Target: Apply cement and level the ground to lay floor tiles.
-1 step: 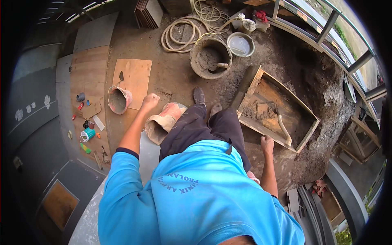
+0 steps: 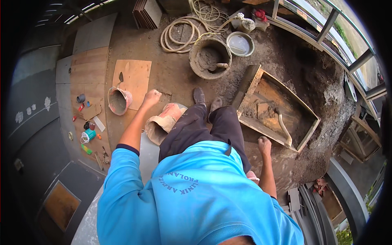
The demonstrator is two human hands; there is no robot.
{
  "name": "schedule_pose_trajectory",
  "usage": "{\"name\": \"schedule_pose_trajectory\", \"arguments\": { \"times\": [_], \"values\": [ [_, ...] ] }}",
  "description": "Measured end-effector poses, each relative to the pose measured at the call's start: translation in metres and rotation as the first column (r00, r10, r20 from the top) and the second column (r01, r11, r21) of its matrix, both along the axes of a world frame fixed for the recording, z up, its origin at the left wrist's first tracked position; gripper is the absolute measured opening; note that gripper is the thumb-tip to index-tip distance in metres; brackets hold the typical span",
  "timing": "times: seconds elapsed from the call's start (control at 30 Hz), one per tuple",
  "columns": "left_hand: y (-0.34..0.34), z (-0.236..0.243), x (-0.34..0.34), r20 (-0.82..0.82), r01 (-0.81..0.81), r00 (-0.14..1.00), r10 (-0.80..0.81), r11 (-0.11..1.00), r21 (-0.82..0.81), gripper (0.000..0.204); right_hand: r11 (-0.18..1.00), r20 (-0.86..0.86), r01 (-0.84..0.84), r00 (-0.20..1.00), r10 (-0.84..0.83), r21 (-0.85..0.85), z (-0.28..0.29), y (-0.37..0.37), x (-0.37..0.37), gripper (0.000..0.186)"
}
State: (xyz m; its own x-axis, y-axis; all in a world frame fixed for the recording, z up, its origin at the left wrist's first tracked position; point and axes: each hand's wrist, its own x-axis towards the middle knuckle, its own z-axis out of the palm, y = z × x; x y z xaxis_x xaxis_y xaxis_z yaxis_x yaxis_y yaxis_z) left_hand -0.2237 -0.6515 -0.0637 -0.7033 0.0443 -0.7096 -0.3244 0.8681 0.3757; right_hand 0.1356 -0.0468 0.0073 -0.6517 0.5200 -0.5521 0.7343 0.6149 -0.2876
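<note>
While I am watching, the left hand [image 2: 152, 98] is hanging near the dusty bucket [image 2: 172, 111] and the right hand [image 2: 264, 144] near the wooden box [image 2: 309, 135], both in empty-looking fists; a long-handled tool [image 2: 282, 125] is leaning on the edge, maybe for easy grabbing.

At the far side, a coiled pale hose [image 2: 164, 37] lies right of a stack of brown panels [image 2: 148, 14]. A red cloth [image 2: 260, 15] rests farther right, near a metal frame [image 2: 328, 26]. Leftward lie a grey pipe fitting [image 2: 81, 98], a teal-and-white container [image 2: 88, 135] and a yellow-green object [image 2: 85, 149].
</note>
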Motion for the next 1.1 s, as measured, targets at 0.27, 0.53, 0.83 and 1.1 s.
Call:
{"name": "schedule_pose_trajectory", "arguments": {
  "times": [0.27, 0.53, 0.83, 1.1],
  "values": [
    [0.193, -0.043, -0.163, -0.062, 0.118, 0.991, -0.119, 0.993, -0.020, 0.040, 0.930, 0.340, 0.220, 0.934, -0.113, -0.296, -0.014, -0.058, 0.036, 0.032],
    [0.306, -0.179, -0.284, -0.105, 0.071, 0.992, -0.066, 0.997, 0.040, 0.086, 0.908, 0.321, 0.201, 0.944, -0.078, -0.368, -0.016, -0.053, -0.032, 0.029],
    [0.356, -0.237, -0.323, -0.241, 0.116, 0.965, -0.106, 0.993, 0.029, 0.065, 0.685, 0.379, 0.526, 0.848, -0.371, -0.504, -0.033, -0.033, 0.071, 0.029],
    [0.279, -0.123, -0.213, 0.176, 0.185, 0.960, -0.216, 0.967, 0.176, 0.035, 0.293, 0.451, 0.712, 0.654, -0.608, -0.638, -0.034, -0.047, -0.036, 0.031]
  ]
}}
